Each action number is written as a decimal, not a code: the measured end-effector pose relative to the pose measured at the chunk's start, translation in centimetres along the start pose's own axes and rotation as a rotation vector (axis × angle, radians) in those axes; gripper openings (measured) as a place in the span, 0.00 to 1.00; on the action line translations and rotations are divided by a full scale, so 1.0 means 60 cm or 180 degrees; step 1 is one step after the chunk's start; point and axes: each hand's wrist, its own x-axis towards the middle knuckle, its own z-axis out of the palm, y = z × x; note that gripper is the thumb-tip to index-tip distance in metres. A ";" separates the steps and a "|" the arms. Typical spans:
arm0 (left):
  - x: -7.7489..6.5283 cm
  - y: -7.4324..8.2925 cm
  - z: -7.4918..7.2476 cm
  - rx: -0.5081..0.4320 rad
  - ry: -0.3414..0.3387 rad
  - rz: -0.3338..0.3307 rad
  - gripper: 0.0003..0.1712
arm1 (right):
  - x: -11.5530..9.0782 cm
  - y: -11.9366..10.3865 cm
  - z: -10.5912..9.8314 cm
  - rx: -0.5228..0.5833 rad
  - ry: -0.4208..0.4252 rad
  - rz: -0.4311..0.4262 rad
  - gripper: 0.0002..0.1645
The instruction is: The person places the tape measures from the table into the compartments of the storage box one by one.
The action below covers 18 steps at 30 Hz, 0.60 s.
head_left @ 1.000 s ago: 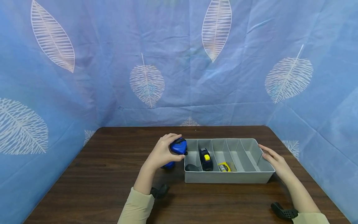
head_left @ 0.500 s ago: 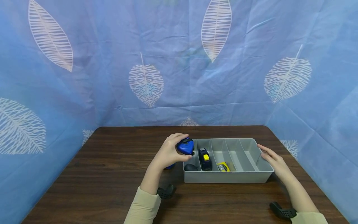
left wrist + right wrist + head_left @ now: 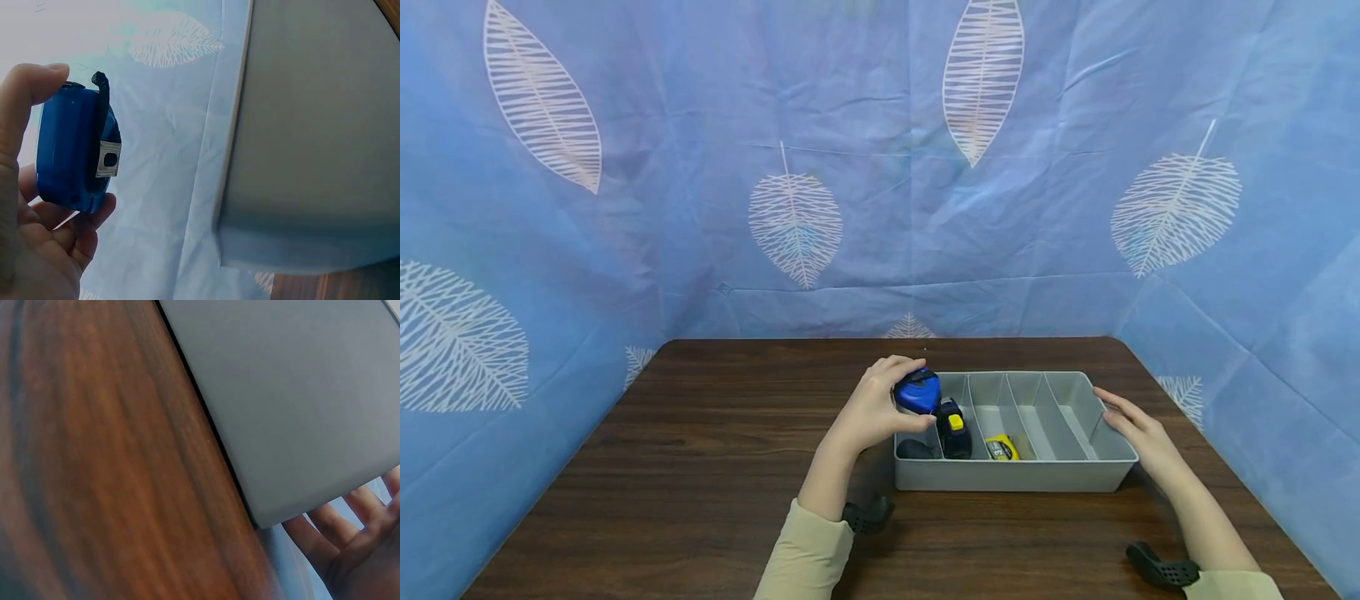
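Note:
My left hand (image 3: 874, 410) holds a blue tape measure (image 3: 917, 392) between thumb and fingers, above the left end of a grey divided tray (image 3: 1007, 477). In the left wrist view, the tape measure (image 3: 72, 147) shows its metal end hook and a black strap. A dark rounded object (image 3: 914, 450) lies in the tray's leftmost compartment. Beside it, in the second, is a dark tape measure (image 3: 954, 430) with a yellow button. The third compartment bears a yellow tape measure (image 3: 1002, 447). My right hand (image 3: 1144, 433) rests against the tray's right end, fingers fairly straight along the wall.
A brown wooden table (image 3: 700, 467) carries the tray. Blue cloth (image 3: 865, 208) printed with white leaves stands behind the table and along both sides. Each wrist wears a black strap mount (image 3: 1161, 567).
My left hand has moved right with the blue tape measure, from the tray's left edge to above its leftmost compartment. Another blue object on the table is now hidden. My right hand stays put.

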 end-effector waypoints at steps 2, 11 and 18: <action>0.003 0.003 0.005 0.0007 -0.0023 0.0001 0.43 | 0.000 0.000 0.000 0.0005 0.0002 -0.0005 0.32; 0.015 0.016 0.026 0.0013 -0.0090 0.0000 0.43 | 0.001 -0.001 0.000 -0.0008 0.0006 -0.0039 0.32; 0.022 0.029 0.044 -0.0005 -0.0165 -0.0031 0.43 | 0.000 -0.001 -0.001 -0.0013 -0.0001 0.0004 0.33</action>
